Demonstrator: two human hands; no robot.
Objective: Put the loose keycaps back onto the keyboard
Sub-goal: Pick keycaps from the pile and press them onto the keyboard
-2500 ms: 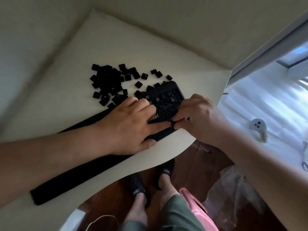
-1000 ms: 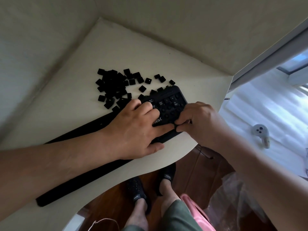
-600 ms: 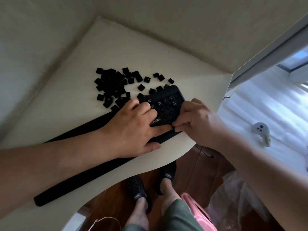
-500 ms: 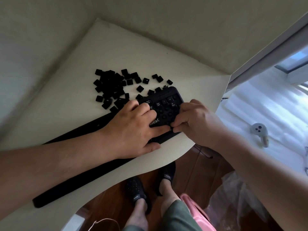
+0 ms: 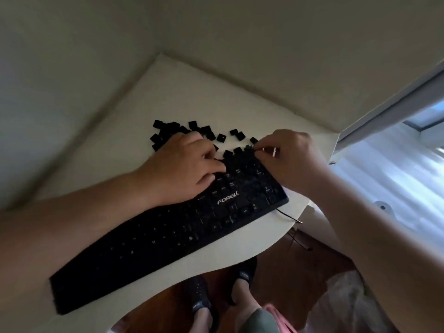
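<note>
Head view. We laid the black keyboard [image 5: 168, 236] diagonally across the pale table [image 5: 115, 150], its right end close to the table's curved front edge [image 5: 271, 241] and its left end running beneath our left forearm. The loose keycaps [image 5: 168, 131] lay heaped on the table just beyond the keyboard's far edge, a few strays [image 5: 221, 137] scattered toward the right. Our left hand [image 5: 182, 169] rested over the keyboard's upper rows at the edge of the heap, fingers curled downward; whether they held a keycap we could not tell. Our right hand [image 5: 288, 159] sat at the keyboard's far right corner, fingertips [image 5: 260, 152] pinched together at the far edge; what they gripped was blurred. A thin cable [image 5: 288, 216] trailed off the right end over the table edge. Bare tabletop remained behind and left of the heap, up to the wall corner. Below the front edge showed wooden floor [image 5: 288, 272] and our feet [image 5: 240, 284].
</note>
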